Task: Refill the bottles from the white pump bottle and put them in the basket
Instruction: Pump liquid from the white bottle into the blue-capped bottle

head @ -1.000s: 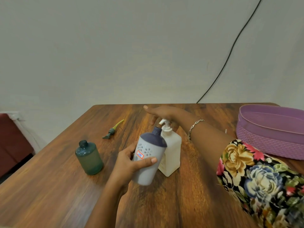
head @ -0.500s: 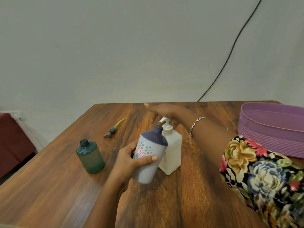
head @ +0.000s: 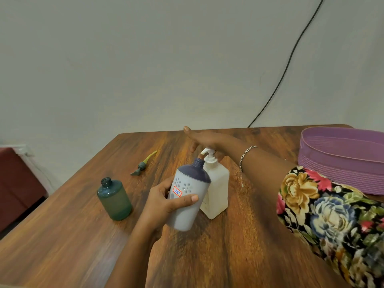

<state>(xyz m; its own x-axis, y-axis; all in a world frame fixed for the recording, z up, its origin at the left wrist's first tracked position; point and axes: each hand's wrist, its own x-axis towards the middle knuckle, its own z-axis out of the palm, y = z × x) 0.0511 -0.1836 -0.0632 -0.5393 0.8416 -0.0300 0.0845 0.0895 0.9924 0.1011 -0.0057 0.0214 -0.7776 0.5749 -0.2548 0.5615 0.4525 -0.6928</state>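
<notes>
My left hand (head: pixel 164 202) grips a grey bottle (head: pixel 188 196) with a dark blue top, tilted so its open neck sits right under the spout of the white pump bottle (head: pixel 216 188). My right hand (head: pixel 204 140) lies flat, fingers straight, on top of the pump head. The white pump bottle stands upright on the wooden table (head: pixel 228 246). A green bottle (head: pixel 114 199) without its cap stands to the left. The purple basket (head: pixel 340 161) sits at the right edge.
A loose green pump cap (head: pixel 143 163) with its tube lies on the table behind the green bottle. A black cable (head: pixel 286 65) runs down the wall. A dark red piece of furniture (head: pixel 14 183) stands beyond the table's left edge.
Both hands and bottles hold nearly the same pose; the view has shifted slightly and my right hand stays over the pump head.
</notes>
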